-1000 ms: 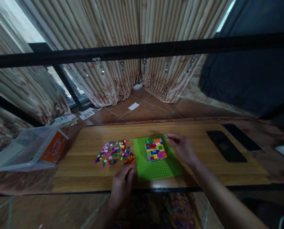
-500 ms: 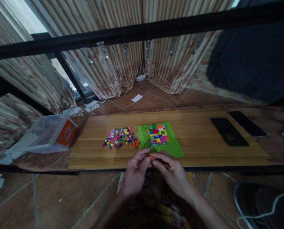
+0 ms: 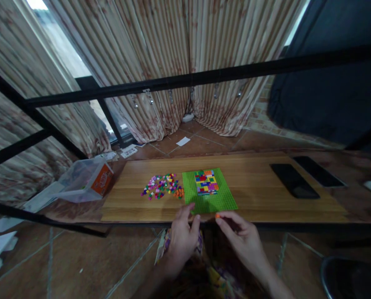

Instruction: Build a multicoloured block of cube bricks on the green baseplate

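Between the thumb and forefinger of my right hand (image 3: 243, 236) is a small orange brick (image 3: 217, 216), held over the table's front edge. My left hand (image 3: 185, 232) has its thumb and fingers apart with nothing between them, near the front left corner of a green baseplate (image 3: 225, 199). On the baseplate stands a square block built of many-coloured bricks (image 3: 207, 182). Left of the baseplate lies a scattered pile of loose bricks (image 3: 160, 185) in mixed colours, with a cluster of orange bricks (image 3: 179, 192) at its right side.
Two dark flat phone-like slabs (image 3: 294, 181) lie on the right of the wooden table (image 3: 254, 207). A clear plastic bin (image 3: 79, 182) with an orange label stands off the table's left end. A black metal bar (image 3: 173, 83) crosses beyond the table, before striped curtains.
My right hand came from the baseplate's far edge to meet my left at the front, around an orange brick. Now the hands are apart, and the right one has the brick.
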Available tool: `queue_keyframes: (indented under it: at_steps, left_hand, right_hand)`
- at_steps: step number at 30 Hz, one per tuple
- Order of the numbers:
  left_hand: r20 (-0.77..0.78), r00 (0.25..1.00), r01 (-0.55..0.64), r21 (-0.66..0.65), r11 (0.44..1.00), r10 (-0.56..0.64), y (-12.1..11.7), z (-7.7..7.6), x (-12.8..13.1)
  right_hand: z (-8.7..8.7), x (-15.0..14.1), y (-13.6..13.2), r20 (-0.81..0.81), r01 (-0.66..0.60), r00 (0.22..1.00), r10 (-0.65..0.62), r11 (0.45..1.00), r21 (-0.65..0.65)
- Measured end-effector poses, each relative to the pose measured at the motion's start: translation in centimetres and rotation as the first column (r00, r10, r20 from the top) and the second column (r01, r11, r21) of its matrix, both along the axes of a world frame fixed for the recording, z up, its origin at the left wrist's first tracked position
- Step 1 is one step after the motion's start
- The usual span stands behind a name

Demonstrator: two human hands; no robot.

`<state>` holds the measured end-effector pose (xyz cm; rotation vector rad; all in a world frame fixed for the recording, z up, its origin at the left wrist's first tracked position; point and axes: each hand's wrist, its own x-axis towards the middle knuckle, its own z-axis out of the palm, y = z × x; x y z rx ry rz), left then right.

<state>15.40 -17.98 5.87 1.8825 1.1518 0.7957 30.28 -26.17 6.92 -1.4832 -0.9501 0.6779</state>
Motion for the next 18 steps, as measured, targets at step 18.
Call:
queue_keyframes:
  at_steps: [18]
  left_hand:
    - [-0.391,0.903,0.332,0.38,0.864,-0.175,2.0,-3.9,1.8]
  right_hand:
    - [-5.7,6.3,-9.1,-0.581,0.041,0.789,-0.198,0.962,-0.271]
